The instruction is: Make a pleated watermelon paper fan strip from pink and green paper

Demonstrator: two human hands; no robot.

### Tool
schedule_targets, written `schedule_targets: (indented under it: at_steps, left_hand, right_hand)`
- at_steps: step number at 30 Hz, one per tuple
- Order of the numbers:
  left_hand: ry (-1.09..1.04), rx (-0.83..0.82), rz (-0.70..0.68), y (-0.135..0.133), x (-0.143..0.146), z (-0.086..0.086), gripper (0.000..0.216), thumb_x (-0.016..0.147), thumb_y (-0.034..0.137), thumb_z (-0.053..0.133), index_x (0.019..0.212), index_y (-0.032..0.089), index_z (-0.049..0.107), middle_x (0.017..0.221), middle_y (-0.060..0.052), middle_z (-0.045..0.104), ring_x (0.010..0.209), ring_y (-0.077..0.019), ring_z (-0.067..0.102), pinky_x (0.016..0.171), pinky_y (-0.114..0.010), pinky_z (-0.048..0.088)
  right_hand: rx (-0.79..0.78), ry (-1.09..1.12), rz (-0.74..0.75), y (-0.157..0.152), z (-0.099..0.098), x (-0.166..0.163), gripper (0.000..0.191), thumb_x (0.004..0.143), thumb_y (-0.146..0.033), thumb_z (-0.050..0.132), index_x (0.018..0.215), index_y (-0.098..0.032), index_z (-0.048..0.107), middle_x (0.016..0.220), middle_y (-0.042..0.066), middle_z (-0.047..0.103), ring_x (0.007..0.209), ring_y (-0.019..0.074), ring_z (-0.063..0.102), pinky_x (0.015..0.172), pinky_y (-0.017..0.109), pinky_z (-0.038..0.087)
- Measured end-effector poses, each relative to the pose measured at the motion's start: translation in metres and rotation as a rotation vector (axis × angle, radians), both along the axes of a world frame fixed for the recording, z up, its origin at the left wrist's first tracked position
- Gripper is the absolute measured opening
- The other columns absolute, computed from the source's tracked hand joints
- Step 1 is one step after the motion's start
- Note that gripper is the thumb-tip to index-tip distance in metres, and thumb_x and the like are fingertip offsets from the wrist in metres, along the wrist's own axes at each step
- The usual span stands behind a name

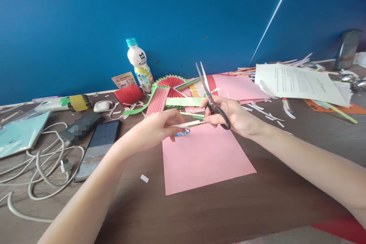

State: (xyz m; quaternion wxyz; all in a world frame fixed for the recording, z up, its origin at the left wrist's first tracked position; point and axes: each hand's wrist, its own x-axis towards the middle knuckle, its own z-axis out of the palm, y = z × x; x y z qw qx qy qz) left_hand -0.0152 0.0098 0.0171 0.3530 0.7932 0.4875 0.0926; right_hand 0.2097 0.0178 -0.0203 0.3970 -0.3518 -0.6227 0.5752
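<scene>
My left hand [156,126] is closed around a roll of tape [183,132] with a blue inner ring. From the roll a pale strip of tape [192,123] runs across to the fingertips of my right hand [236,116]. That hand also holds black-handled scissors [210,101], their blades slightly apart and pointing up towards the wall. Both hands hover over the far edge of a pink sheet of paper [206,164]. Just beyond them lie a pleated red and green paper fan [172,84], a folded pink piece [158,101] and a light green strip [183,101].
A bottle [140,65] stands against the blue wall. Left are a phone [98,148], tangled white cable [37,160], a black power bank [82,126] and a teal packet [23,133]. Paper scraps [265,112] and a printed sheet [300,84] lie at right.
</scene>
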Motion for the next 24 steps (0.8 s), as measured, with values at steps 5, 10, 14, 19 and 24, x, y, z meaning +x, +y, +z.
schedule_targets:
  at_steps: [5,10,14,19,24]
  left_hand:
    - [0.03,0.146,0.016,-0.001,-0.003,0.004,0.015,0.081,0.038,0.051,0.084,0.025,0.058,0.075,0.008,0.066,0.065,-0.0108,0.059,0.059,-0.021,0.04]
    - [0.07,0.226,0.004,0.0,-0.007,0.007,0.013,0.08,0.035,0.052,0.082,0.025,0.061,0.074,0.007,0.065,0.064,-0.0103,0.057,0.056,-0.02,0.039]
    - [0.052,0.2,0.043,0.0,-0.011,0.009,0.017,0.079,0.036,0.052,0.086,0.024,0.061,0.079,0.004,0.067,0.07,-0.013,0.06,0.062,-0.022,0.043]
    - [0.034,0.208,0.099,-0.002,-0.013,0.016,0.024,0.079,0.039,0.05,0.091,0.022,0.062,0.083,0.0,0.068,0.076,-0.0168,0.062,0.067,-0.026,0.047]
    - [0.023,0.19,0.087,-0.004,-0.013,0.02,0.023,0.08,0.04,0.05,0.09,0.023,0.061,0.089,0.001,0.069,0.08,-0.0165,0.062,0.066,-0.024,0.046]
  right_hand:
    - [-0.049,-0.077,0.07,0.003,0.001,0.004,0.029,0.07,-0.023,0.07,0.094,-0.019,0.055,0.065,-0.005,0.057,0.052,0.0071,0.052,0.052,0.022,0.041]
    - [-0.101,-0.147,0.166,0.007,0.006,0.01,0.028,0.077,-0.034,0.063,0.097,-0.018,0.052,0.071,0.002,0.065,0.057,0.0126,0.061,0.048,0.022,0.043]
    - [-0.103,-0.219,0.307,0.011,0.01,0.02,0.025,0.083,-0.038,0.055,0.094,-0.016,0.049,0.064,0.001,0.062,0.054,0.0128,0.06,0.045,0.021,0.043]
    - [-0.098,-0.424,0.52,0.016,0.012,0.034,0.024,0.086,-0.037,0.053,0.094,-0.014,0.051,0.06,0.0,0.06,0.052,0.0098,0.058,0.047,0.019,0.044]
    - [-0.072,-0.55,0.698,0.019,0.015,0.04,0.029,0.082,-0.04,0.056,0.093,-0.013,0.055,0.057,-0.002,0.056,0.047,0.0082,0.056,0.045,0.018,0.042]
